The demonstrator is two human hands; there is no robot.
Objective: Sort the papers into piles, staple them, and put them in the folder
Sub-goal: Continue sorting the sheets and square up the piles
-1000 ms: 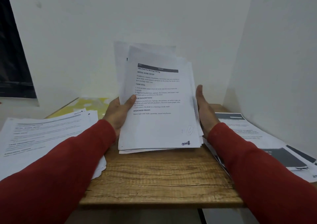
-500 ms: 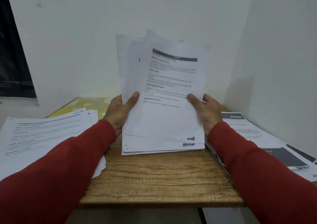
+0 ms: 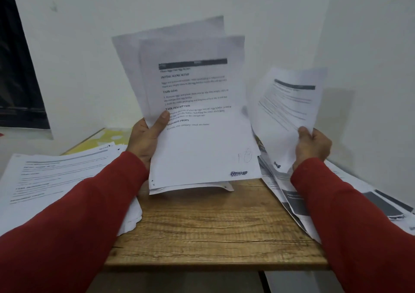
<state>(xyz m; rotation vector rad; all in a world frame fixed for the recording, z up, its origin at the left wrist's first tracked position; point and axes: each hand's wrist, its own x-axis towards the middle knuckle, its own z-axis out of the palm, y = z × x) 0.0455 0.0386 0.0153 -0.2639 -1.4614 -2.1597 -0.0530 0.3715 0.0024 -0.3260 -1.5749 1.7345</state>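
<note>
Gripping a stack of printed sheets (image 3: pixel 197 117) upright above the wooden desk (image 3: pixel 211 232), the left hand (image 3: pixel 147 141) had its thumb across the front pg. Right hand (image 3: pixel 313 145) pinched a single sheet (image 3: pixel 285 108) by its lower edge, held apart to the right, tilted. Sorted pile (image 3: pixel 56 180) lay on the desk's left side, another pile (image 3: pixel 381 202) on the right. Yellow folder (image 3: pixel 98 141) sat behind the left pile, partly covered.
</note>
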